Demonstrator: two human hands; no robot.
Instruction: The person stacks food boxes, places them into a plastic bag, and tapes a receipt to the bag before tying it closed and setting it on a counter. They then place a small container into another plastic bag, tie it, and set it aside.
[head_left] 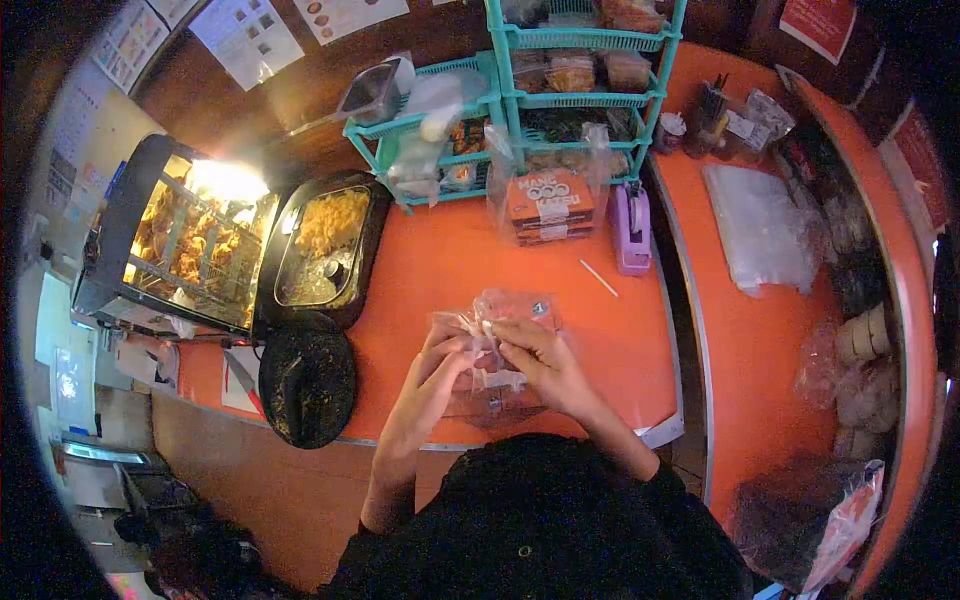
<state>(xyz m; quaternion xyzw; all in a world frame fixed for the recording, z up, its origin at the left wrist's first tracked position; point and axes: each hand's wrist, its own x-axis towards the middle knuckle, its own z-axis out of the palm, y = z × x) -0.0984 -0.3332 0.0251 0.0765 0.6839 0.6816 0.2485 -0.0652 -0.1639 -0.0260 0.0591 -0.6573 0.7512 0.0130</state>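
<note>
I see both hands, left hand (pixel 445 350) and right hand (pixel 535 362), pinched shut on the clear plastic bag (pixel 497 345) just above the orange bench (pixel 440 265); looks mid-opening, next needs fingers parting the mouth.

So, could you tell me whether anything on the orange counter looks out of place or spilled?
Nothing looks spilled. The one stray item is a thin white stick lying loose on the counter, beside the purple tape dispenser. Both hands, left and right, grip a clear plastic bag.
</note>
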